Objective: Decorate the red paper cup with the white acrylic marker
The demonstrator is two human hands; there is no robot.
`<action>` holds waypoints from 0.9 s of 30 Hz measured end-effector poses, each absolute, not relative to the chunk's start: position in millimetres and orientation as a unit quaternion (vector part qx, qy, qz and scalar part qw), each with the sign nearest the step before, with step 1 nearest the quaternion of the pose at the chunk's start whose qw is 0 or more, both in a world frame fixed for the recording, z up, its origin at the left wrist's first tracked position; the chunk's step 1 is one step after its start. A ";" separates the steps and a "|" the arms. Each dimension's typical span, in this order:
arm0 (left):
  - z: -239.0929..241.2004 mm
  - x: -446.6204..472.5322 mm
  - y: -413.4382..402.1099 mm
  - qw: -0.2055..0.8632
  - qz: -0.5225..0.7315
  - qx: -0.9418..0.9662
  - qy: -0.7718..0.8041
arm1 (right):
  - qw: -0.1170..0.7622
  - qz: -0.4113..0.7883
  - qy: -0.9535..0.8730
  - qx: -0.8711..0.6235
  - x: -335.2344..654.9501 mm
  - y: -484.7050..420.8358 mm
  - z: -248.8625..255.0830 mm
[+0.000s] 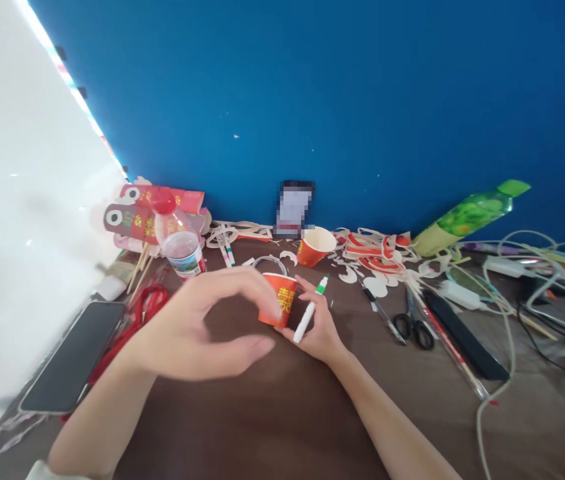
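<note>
A red paper cup [279, 300] with yellow characters stands over the brown table in the middle of the head view, tilted a little. My right hand [323, 333] is closed at the cup's right side, its fingertips on the rim and near the base. In that same hand lies a white marker pen [307, 317] with a green band, its green tip pointing away from me. To the left, my left hand [207, 327] is curved with thumb and fingers apart, holding nothing. Its fingers cover part of the cup's left side; whether they touch it I cannot tell.
Behind stand a second paper cup [316, 245], paper scraps [375, 253] and a phone [293, 208] against the blue wall. On the left are a plastic bottle [177, 233] and another phone [75, 357]. Scissors [414, 327], a pen [382, 313], a green bottle [467, 217] and cables [512, 320] lie right.
</note>
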State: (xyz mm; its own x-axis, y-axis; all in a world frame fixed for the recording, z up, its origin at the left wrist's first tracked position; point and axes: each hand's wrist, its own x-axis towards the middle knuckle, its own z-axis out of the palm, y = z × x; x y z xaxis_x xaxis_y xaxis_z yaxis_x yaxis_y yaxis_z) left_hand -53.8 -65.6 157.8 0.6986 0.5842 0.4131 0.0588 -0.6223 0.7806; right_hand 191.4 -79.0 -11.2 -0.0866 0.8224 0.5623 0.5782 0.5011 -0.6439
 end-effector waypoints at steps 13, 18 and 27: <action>33.9 -14.3 11.4 0.437 0.218 0.846 0.215 | 0.530 0.213 -0.685 -0.452 198.3 -72.5 -26.4; 12.7 -7.5 10.2 0.429 0.330 0.802 0.252 | 0.538 0.140 -0.691 -0.463 199.7 -75.4 -18.7; -0.8 1.2 -3.5 0.240 0.382 0.840 0.303 | 0.576 0.034 -0.647 -0.498 193.1 -94.1 -16.1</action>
State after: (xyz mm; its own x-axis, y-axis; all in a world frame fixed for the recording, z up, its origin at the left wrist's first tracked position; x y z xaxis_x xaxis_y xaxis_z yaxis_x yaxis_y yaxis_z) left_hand 1.2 -3.5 -0.8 0.5245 0.6919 0.4962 0.3258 -0.7015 0.6338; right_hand 193.1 -94.1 -16.1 0.1595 0.6836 0.7122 0.6060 0.5018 -0.6173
